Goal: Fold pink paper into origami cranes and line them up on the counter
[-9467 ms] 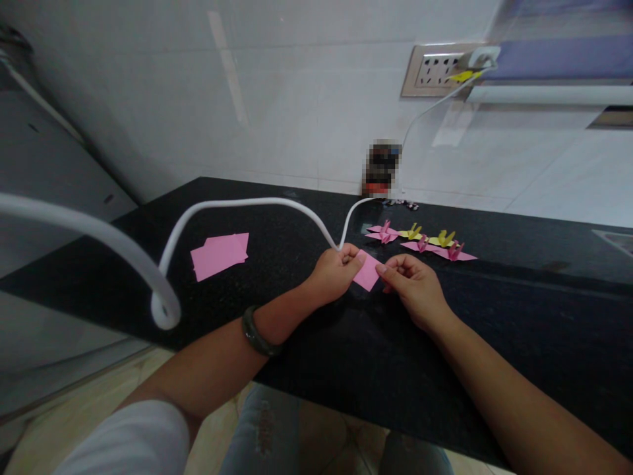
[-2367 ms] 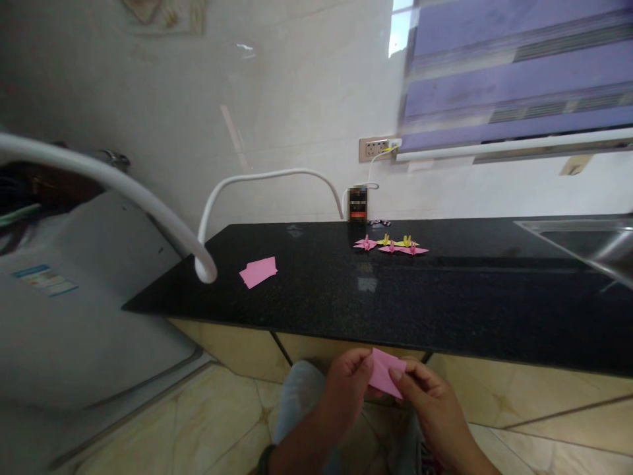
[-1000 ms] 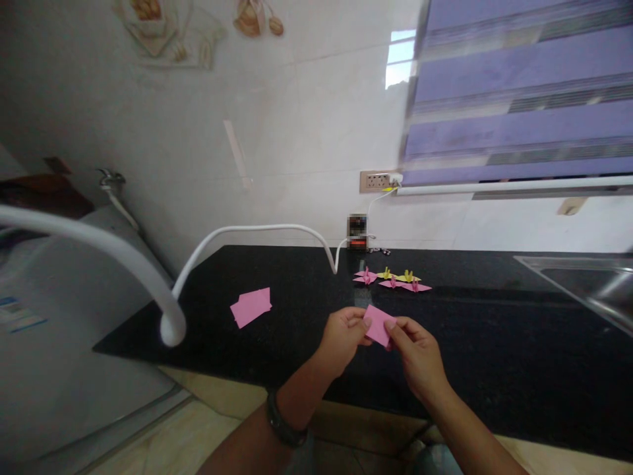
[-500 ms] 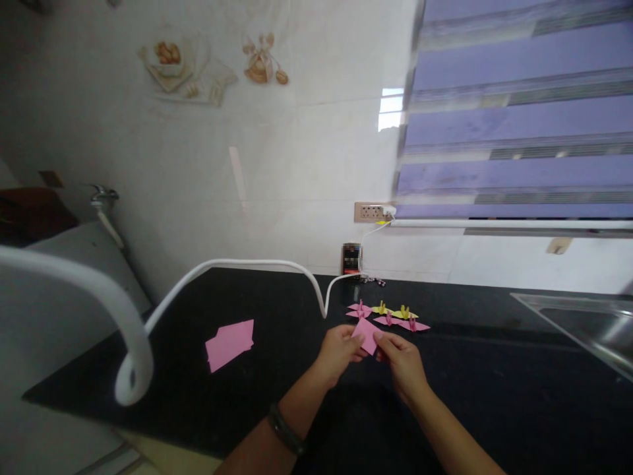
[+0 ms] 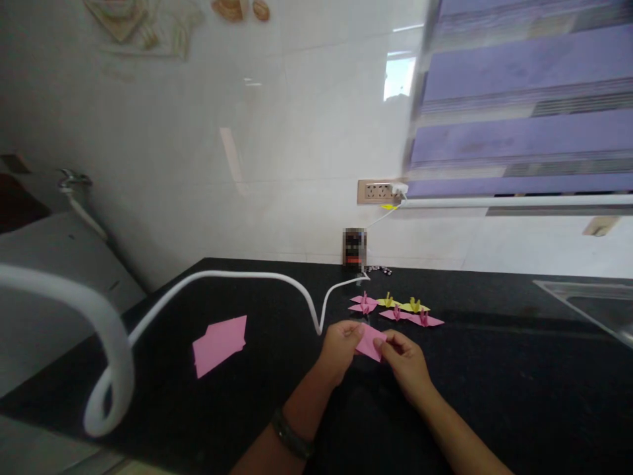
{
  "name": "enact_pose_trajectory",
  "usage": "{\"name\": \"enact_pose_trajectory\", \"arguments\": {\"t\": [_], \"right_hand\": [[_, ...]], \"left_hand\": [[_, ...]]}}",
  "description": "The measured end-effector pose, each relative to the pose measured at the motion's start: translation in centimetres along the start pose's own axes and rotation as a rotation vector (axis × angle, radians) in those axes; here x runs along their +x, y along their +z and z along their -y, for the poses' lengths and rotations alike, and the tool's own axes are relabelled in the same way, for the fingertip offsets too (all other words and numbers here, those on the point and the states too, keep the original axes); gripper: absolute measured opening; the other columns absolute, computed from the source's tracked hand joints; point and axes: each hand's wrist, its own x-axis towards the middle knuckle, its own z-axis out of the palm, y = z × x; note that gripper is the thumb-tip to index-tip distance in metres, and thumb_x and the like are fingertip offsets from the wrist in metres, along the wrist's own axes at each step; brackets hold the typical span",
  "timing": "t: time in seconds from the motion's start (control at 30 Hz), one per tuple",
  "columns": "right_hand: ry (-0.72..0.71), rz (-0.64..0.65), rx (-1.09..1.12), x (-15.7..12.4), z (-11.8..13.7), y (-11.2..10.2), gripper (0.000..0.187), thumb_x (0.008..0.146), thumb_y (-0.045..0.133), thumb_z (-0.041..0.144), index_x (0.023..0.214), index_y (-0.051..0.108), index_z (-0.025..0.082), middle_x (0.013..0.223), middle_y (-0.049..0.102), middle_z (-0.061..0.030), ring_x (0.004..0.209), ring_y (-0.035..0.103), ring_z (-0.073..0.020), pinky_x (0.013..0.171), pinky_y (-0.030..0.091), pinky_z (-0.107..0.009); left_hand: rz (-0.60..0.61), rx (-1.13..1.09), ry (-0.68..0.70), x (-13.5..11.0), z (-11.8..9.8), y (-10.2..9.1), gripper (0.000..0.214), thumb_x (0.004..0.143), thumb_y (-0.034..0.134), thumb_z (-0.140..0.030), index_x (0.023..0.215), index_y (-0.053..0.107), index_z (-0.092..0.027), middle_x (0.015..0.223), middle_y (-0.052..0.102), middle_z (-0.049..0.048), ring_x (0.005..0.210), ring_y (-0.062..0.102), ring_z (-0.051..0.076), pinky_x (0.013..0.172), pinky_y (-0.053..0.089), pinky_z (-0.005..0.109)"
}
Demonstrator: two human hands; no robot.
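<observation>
A folded pink paper point(image 5: 368, 342) sits between both my hands, just above the black countertop point(image 5: 494, 369). My left hand point(image 5: 339, 348) pinches its left edge; a dark bracelet is on that wrist. My right hand point(image 5: 404, 359) pinches its right edge with curled fingers. Just behind them lies a row of several finished pink and yellow paper cranes point(image 5: 395, 307).
A small stack of pink paper sheets point(image 5: 219, 343) lies on the counter to the left. A white cable point(image 5: 237, 280) loops across the counter toward a small device point(image 5: 354, 247) by the wall socket point(image 5: 378, 192). A steel sink point(image 5: 593, 313) is at the right.
My hands have come up from below the counter edge to over the countertop, still holding the pink paper. The view has tilted, and the paper is now close to the cranes.
</observation>
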Motion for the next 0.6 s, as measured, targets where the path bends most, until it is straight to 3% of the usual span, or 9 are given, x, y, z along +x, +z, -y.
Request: {"name": "enact_pose_trajectory", "arguments": {"t": [0.23, 0.6], "right_hand": [[-0.194, -0.096, -0.205, 0.01, -0.38, 0.03, 0.018, 0.073, 0.052, 0.028, 0.084, 0.062, 0.018, 0.079, 0.058, -0.0046, 0.073, 0.053, -0.0162, 0.064, 0.042, -0.028], [-0.436, 0.031, -0.448, -0.67, 0.37, -0.54, 0.03, 0.075, 0.049, 0.018, 0.104, 0.057, 0.023, 0.077, 0.055, -0.0035, 0.07, 0.052, -0.0137, 0.063, 0.043, -0.028]], "left_hand": [[0.025, 0.026, -0.02, -0.03, 0.35, 0.01, 0.035, 0.07, 0.049, -0.041, 0.083, 0.058, -0.009, 0.074, 0.059, 0.0068, 0.06, 0.052, 0.012, 0.054, 0.041, 0.024], [0.031, 0.119, -0.006, -0.43, 0.47, -0.27, 0.032, 0.073, 0.045, -0.039, 0.083, 0.059, -0.012, 0.073, 0.058, 0.0049, 0.061, 0.05, 0.011, 0.055, 0.039, 0.022]]}}
